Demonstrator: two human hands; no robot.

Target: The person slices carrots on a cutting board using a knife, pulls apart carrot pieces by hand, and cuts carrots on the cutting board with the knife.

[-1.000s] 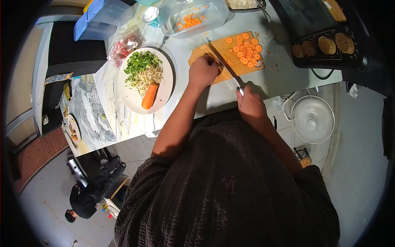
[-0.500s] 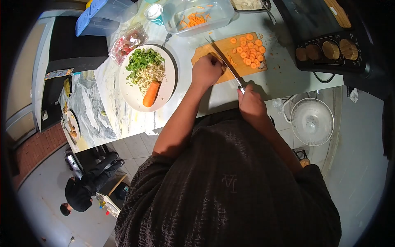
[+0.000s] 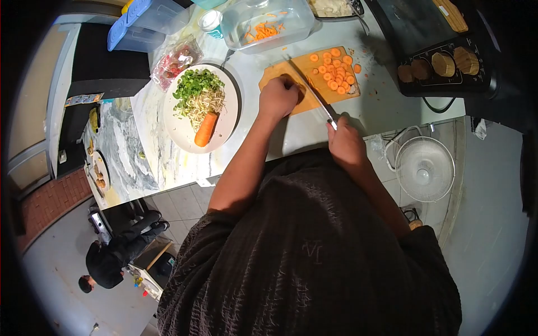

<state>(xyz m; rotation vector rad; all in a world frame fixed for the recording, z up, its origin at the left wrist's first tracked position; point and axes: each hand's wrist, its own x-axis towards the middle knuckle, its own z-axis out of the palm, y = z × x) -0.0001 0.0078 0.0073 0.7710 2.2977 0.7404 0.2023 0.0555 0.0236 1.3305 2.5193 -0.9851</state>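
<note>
My right hand (image 3: 346,140) is closed around the handle of a long knife (image 3: 318,98). Its blade reaches diagonally across a wooden cutting board (image 3: 273,73). On the board's left part, close to the blade, rests my left hand (image 3: 278,98) with fingers curled in; what they hold is hidden. Orange shreds lie by the blade. Round carrot slices (image 3: 338,70) are heaped on the right of the board, and one slice (image 3: 357,68) lies just past its edge. To the left, a white plate (image 3: 179,131) bears chopped greens (image 3: 196,84), bean sprouts (image 3: 206,107) and a carrot piece (image 3: 205,130).
Behind the board stands a clear plastic container (image 3: 291,33) with carrot shreds, beside a white tub (image 3: 210,23). A plastic bag (image 3: 176,61) touches the plate area. A black appliance (image 3: 443,70) is at right, a fan (image 3: 424,168) below. Another person (image 3: 109,260) is at lower left.
The view has shifted slightly. The knife has tilted a little, and one carrot slice now lies farther right, off the board. Both hands stay in nearly the same places.
</note>
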